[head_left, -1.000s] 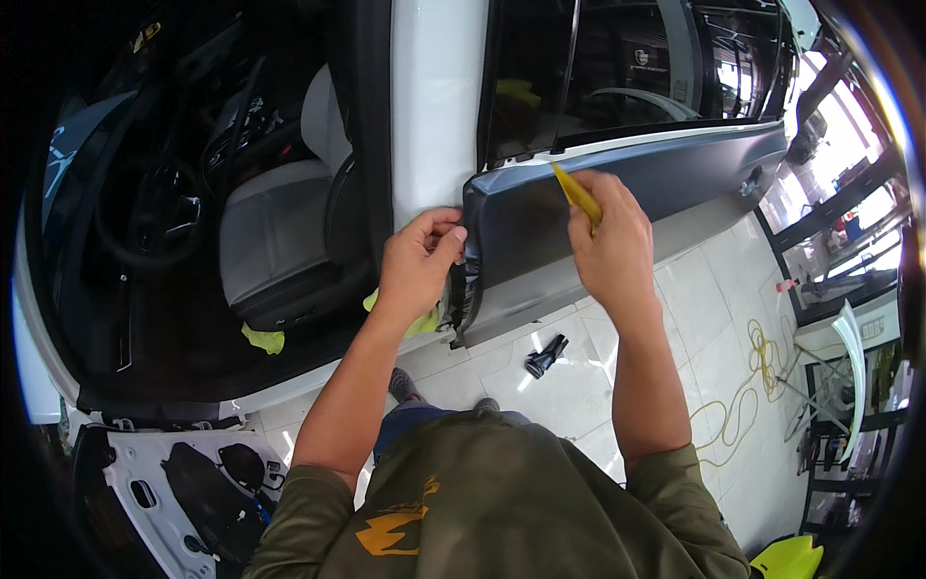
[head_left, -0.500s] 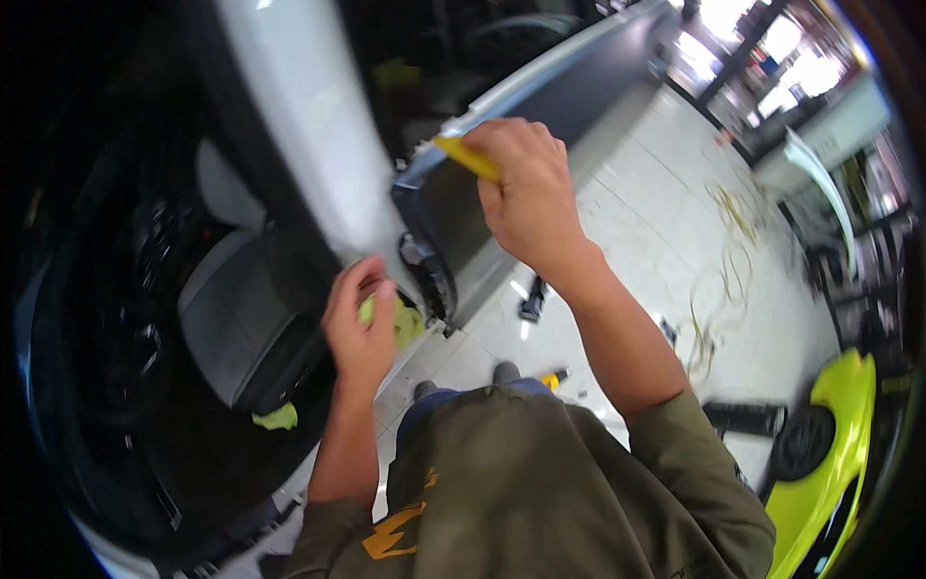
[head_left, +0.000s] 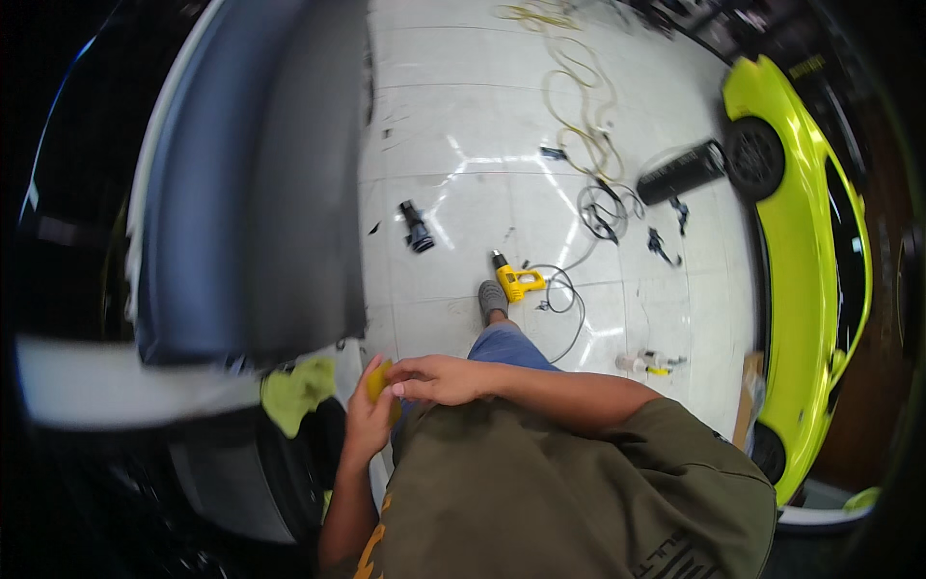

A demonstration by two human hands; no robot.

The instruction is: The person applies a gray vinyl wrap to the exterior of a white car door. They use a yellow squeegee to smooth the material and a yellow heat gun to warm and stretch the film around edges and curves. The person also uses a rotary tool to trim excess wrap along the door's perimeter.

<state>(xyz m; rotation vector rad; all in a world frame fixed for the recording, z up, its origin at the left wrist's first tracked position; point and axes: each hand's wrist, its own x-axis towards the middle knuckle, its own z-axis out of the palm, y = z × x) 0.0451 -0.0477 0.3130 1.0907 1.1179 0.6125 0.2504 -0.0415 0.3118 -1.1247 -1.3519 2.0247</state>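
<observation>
A flat yellow squeegee [head_left: 377,380] is between my two hands in front of my waist. My left hand [head_left: 363,417] grips it from the left, fingers pointing up along it. My right hand [head_left: 439,379] reaches across my body, with its fingertips closed at the squeegee's near side; part of the squeegee is hidden by them. Left of my hands stands the open car door [head_left: 289,183], its dark panel blurred. A yellow-green cloth [head_left: 297,394] lies by the door's lower end, beside my left hand.
On the tiled floor lie a yellow heat gun [head_left: 518,281] with its cord by my foot, a black tool [head_left: 416,228], a coiled pale hose [head_left: 569,106] and a black cylinder [head_left: 681,173]. Small bottles [head_left: 648,363] stand farther right. A yellow-green car [head_left: 805,261] lines the right side.
My right hand has brought the squeegee from the door's edge down to my waist, where my left hand meets it. My view has turned rightward, showing more floor and the green car.
</observation>
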